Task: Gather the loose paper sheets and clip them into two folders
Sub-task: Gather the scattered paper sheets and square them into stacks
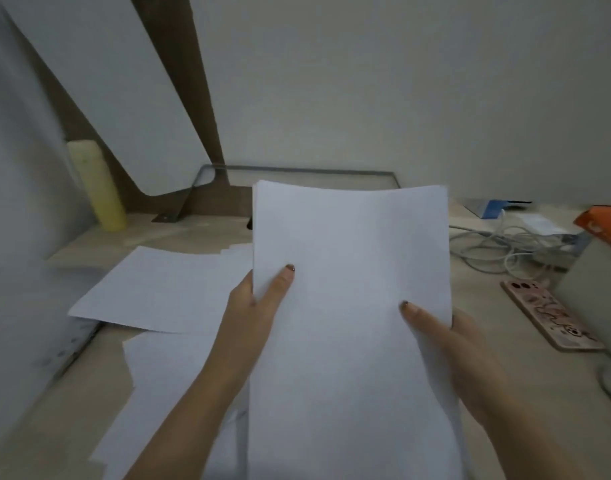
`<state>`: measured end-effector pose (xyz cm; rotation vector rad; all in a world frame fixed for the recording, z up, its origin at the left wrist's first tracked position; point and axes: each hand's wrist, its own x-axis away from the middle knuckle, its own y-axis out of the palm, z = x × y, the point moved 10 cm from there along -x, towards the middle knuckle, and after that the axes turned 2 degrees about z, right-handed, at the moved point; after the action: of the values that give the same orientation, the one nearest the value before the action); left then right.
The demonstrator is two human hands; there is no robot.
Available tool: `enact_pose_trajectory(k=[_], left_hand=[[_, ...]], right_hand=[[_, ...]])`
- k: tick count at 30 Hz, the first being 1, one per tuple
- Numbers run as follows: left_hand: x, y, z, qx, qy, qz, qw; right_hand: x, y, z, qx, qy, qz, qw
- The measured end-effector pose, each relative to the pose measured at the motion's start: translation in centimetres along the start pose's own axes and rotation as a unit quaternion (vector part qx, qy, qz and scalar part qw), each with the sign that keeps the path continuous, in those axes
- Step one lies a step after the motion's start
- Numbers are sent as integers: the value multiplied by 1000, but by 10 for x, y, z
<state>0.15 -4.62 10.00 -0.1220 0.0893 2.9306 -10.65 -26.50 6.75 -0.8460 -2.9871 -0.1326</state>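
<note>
1. You held the stack of sheets (349, 289) upright in front of you, lifted off the desk (498, 344), with 1 hand on each long edge.
2. Your left hand (259, 306) pinched the stack's left edge. Its thumb (280, 282) lay flat on the front face, and the other fingers were behind the paper, so I could not tell how they lay.
3. Your right hand (449, 344) pinched the stack's right edge the same way, with its thumb (418, 317) pressed on the front and the other fingers hidden behind.
4. To the left of the stack, loose sheets (158, 285) lay spread flat on the desk, and another sheet (169, 393) lay nearer you, partly under your left forearm. By my judgement the gathering was only partly done, with at least those 2 patches of paper left to collect.
5. No folder showed clearly. A pale grey strip (72, 341) far left of the stack, at the desk's edge, might have been part of one, but it was too blurred to say.
6. Nothing was clipped. As I judged it, dividing the paper into 2 lots and clipping each into a folder was all left to do.
7. To the right of the stack lay a phone (553, 315) and a tangle of cables (505, 247), neither touching the paper.
</note>
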Motion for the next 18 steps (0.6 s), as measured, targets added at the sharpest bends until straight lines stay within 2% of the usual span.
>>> enact_pose_trajectory(k=[3,7,10,13,18], left_hand=[[1,52,-30,-25,-62,-98,993],[16,117,-72,-87,-135,-222,962],[29,148,-100,-103,-186,-258,942],[36,167,-118,-78,-217,-272,934],[50,191,-131,-99,-219,-336,911]], right_hand=[[-1,-50,3,72,-8,51,996],[2,-117,12,144,14,111,983],[3,-157,26,232,54,155,959],[1,-176,39,237,72,185,951],[-8,-207,54,313,101,214,920]])
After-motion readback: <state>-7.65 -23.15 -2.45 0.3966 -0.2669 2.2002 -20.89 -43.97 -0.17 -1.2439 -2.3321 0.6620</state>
